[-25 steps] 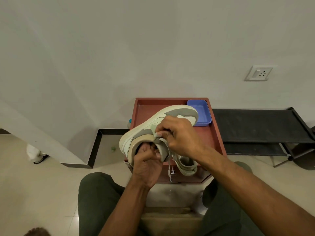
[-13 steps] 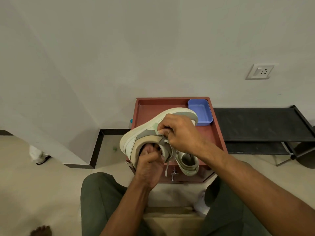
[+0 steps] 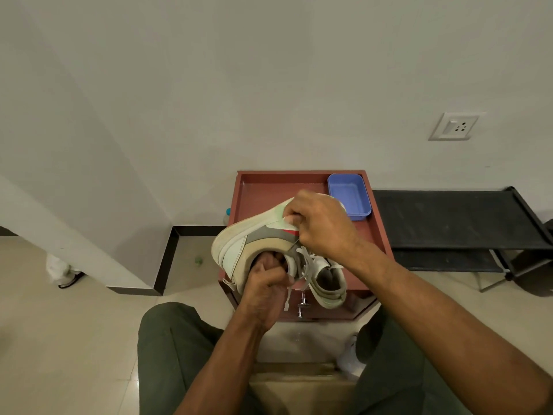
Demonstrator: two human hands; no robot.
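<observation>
A white and grey sneaker [image 3: 239,244] is held up on its side above a red-brown cabinet top [image 3: 269,193]. My left hand [image 3: 264,290] reaches into the shoe's opening and grips it at the collar. My right hand [image 3: 321,226] is curled over the upper and pinches the white lace [image 3: 305,262] near the eyelets. A loose lace end hangs down below the shoe. A second sneaker [image 3: 329,283] of the same pair lies on the cabinet's front edge, partly behind the held shoe.
A blue plastic tub [image 3: 350,196] sits at the cabinet's back right corner. A black low rack [image 3: 449,220] stands to the right against the wall. My knees in dark green trousers [image 3: 176,348] frame the cabinet front. A wall socket [image 3: 454,127] is up right.
My right hand has moved up and to the right along the shoe, pulling the lace; a red patch on the upper now shows. The left hand stays in the opening.
</observation>
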